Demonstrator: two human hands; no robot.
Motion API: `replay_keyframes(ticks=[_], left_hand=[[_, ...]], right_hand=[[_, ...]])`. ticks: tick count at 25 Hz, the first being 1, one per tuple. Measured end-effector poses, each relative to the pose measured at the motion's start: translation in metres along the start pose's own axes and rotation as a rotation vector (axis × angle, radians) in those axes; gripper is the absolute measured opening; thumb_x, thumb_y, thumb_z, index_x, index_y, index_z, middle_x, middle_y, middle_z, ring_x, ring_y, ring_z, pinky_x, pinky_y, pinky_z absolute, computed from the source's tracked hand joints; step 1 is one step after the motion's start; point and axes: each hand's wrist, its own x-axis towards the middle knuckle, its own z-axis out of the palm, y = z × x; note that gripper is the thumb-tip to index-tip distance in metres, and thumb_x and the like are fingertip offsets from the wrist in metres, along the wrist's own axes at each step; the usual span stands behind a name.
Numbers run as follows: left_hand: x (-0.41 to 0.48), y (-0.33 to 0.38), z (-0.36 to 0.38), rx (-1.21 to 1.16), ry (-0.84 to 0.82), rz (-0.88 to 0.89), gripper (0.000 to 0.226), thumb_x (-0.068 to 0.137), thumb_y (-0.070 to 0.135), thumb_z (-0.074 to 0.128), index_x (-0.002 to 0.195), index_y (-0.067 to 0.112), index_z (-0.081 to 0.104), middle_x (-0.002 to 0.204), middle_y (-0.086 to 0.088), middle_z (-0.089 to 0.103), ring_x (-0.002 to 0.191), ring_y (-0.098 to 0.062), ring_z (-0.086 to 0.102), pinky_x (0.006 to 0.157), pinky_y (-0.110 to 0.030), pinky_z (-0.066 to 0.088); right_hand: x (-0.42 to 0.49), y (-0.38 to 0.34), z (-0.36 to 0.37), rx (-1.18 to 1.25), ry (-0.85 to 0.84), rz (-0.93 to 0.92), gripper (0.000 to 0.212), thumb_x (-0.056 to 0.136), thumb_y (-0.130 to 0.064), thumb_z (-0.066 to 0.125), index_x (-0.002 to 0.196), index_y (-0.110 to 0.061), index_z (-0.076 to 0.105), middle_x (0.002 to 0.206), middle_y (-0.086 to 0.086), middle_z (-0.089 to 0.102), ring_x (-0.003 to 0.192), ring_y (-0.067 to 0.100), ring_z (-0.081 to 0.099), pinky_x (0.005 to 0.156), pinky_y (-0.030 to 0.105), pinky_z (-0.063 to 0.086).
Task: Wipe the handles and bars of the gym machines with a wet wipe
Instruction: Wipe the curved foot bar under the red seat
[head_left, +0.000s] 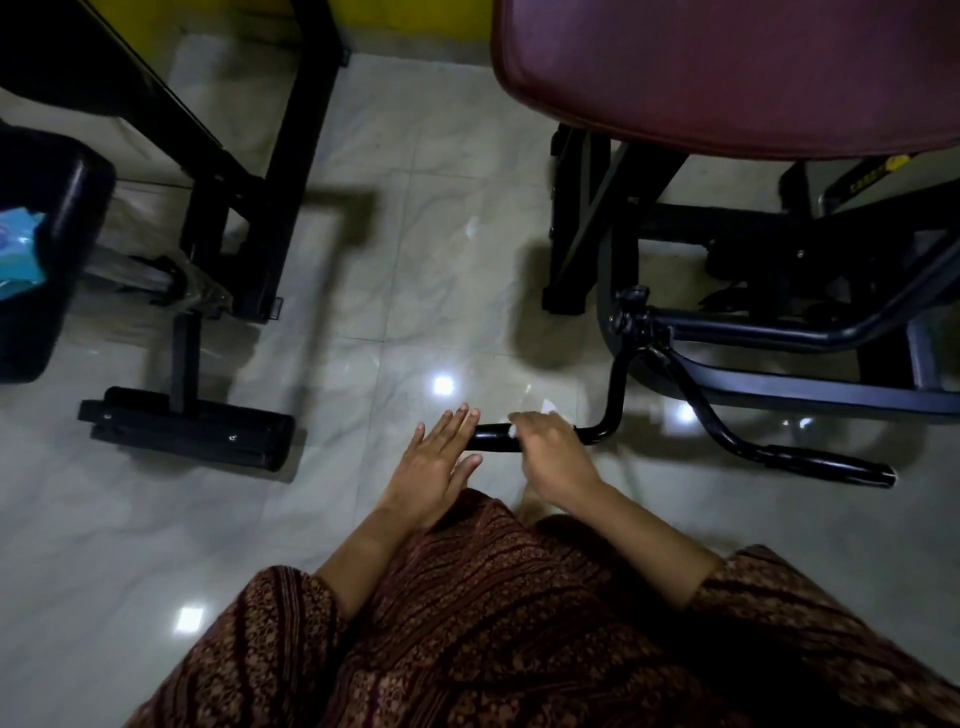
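Handle (491, 438): a black tubular grip on the machine with the maroon seat pad (727, 67). It sits low over the tiled floor (363, 312), near the person and a little right of centre. Its long axis runs left to right in the scene. The free end points left. The right end bends upward into a post that rises toward the pivot on the frame.

The right hand (553, 452) is the working hand. Its fingers (524, 420) are curled over the handle from above, gripping it through the wet wipe (513, 430). Only a small white edge of the wipe shows at the left side of the hand.

The left hand (436, 462) holds nothing, and its fingers (457, 423) are straight and spread. It lies at the free end of the handle. Contact with the end cannot be confirmed.

The governing relation is that the uncovered length of the handle lies to the left of the right hand, between the two hands. The next stroke therefore probably follows the long axis leftward to the free end.

A second handle (821, 462) of the same machine lies well apart to the right and is nearer the right hand.
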Motion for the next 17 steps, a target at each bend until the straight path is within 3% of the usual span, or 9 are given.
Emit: replay_keyframes(ticks=[2, 4, 7, 10, 14, 17], left_hand=[[-0.003, 0.002, 0.000, -0.037, -0.034, -0.050, 0.082, 0.073, 0.075, -0.015, 0.140, 0.027, -0.011, 0.147, 0.013, -0.007, 0.137, -0.004, -0.007, 0.112, -0.033, -0.004], [-0.006, 0.003, -0.001, -0.054, -0.069, -0.088, 0.079, 0.074, 0.075, -0.008, 0.138, 0.029, -0.017, 0.147, 0.013, -0.011, 0.137, -0.004, -0.008, 0.112, -0.033, -0.006], [-0.010, 0.001, -0.002, -0.040, -0.068, -0.100, 0.074, 0.077, 0.069, -0.001, 0.139, 0.031, -0.017, 0.147, 0.012, -0.012, 0.138, -0.005, -0.009, 0.112, -0.033, -0.008], [-0.014, -0.001, 0.000, -0.033, -0.048, -0.103, 0.079, 0.074, 0.076, -0.008, 0.140, 0.032, -0.015, 0.149, 0.009, -0.010, 0.139, -0.008, -0.008, 0.112, -0.033, -0.007], [-0.014, -0.002, 0.001, -0.042, -0.053, -0.122, 0.082, 0.070, 0.078, -0.014, 0.139, 0.032, -0.017, 0.156, 0.001, -0.003, 0.143, -0.015, -0.001, 0.113, -0.036, -0.004], [-0.014, -0.005, 0.000, -0.038, -0.051, -0.115, 0.081, 0.069, 0.078, -0.017, 0.138, 0.035, -0.017, 0.156, 0.000, -0.001, 0.144, -0.016, 0.000, 0.113, -0.034, -0.005]], right_hand=[[-0.001, -0.019, 0.004, 0.052, -0.025, -0.133, 0.049, 0.086, 0.001, 0.047, 0.135, -0.002, 0.043, 0.132, 0.015, 0.051, 0.123, 0.027, 0.045, 0.110, 0.035, 0.022], [-0.006, -0.003, 0.006, 0.141, 0.011, -0.174, 0.047, 0.089, 0.002, 0.047, 0.135, -0.006, 0.044, 0.135, 0.013, 0.050, 0.126, 0.026, 0.045, 0.111, 0.036, 0.023], [-0.020, 0.043, 0.002, 0.136, 0.099, 0.021, 0.043, 0.086, 0.008, 0.047, 0.127, -0.004, 0.053, 0.125, 0.013, 0.059, 0.117, 0.026, 0.053, 0.110, 0.029, 0.017], [-0.013, 0.032, -0.001, 0.073, 0.074, 0.124, 0.043, 0.077, 0.014, 0.045, 0.116, -0.001, 0.060, 0.113, 0.015, 0.065, 0.107, 0.029, 0.059, 0.107, 0.030, 0.022], [0.004, -0.027, 0.006, 0.100, 0.004, -0.091, 0.046, 0.083, 0.005, 0.048, 0.129, -0.001, 0.049, 0.127, 0.014, 0.057, 0.118, 0.027, 0.050, 0.108, 0.033, 0.024], [-0.009, -0.001, 0.011, 0.109, 0.047, -0.121, 0.055, 0.082, 0.009, 0.048, 0.136, -0.004, 0.043, 0.136, 0.014, 0.049, 0.128, 0.025, 0.042, 0.113, 0.034, 0.017]])
